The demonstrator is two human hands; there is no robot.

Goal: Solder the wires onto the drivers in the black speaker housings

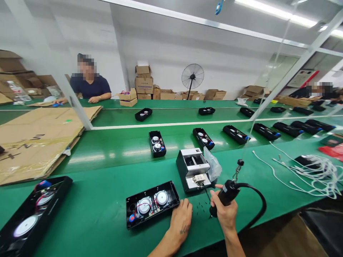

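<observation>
An open black speaker housing (134,223) lies on the green bench, with two round speakers, red wires and a blue-capped part inside. My left hand (181,217) is closed at its right end, fingers bent together against the corner; the thumb is mostly hidden. My right hand (226,214) is wrapped around a black electric screwdriver (227,194), tilted with its tip low near the bench. The screwdriver hangs from a hook and cord, and a thick black cable loops off its top. Between my hands, small dark screws (200,208) lie scattered. Just beyond stands a grey-and-black screw feeder (187,167).
Another open speaker housing (32,217) lies at left, beside flattened cardboard (34,142). A clear plastic bag (213,164) leans on the feeder. White cables (321,175) are heaped at right. Several housings line the conveyor (123,142). A person (89,85) sits across it.
</observation>
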